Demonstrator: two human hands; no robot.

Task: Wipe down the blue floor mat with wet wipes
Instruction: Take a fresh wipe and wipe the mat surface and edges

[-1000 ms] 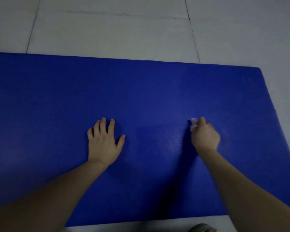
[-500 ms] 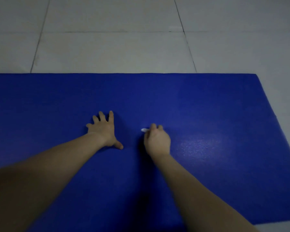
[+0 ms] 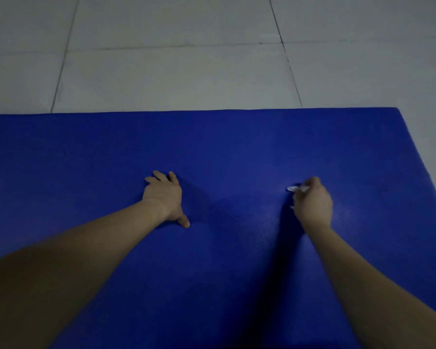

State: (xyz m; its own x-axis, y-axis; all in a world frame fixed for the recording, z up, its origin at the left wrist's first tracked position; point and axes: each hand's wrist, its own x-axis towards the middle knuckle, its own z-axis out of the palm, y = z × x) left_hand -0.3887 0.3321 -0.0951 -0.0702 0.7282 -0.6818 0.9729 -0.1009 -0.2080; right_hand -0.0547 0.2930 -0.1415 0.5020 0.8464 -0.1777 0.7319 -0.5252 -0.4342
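**A:** Which step is this? Looks mid-wipe to me. The right hand (image 3: 312,205) is bunched round a small white wet wipe (image 3: 296,189), pressed on the blue floor mat (image 3: 237,147) toward its right edge.

**B:** Yep. The left hand (image 3: 165,195) lies flat near the mat's middle, fingers spread, holding nothing, just bracing. Hands are well apart. The mat sits on the tiled floor (image 3: 186,71).

**A:** Next move?

**B:** I'd guess a firm sweep toward the far right corner, with even pressure so the mat doesn't creep.
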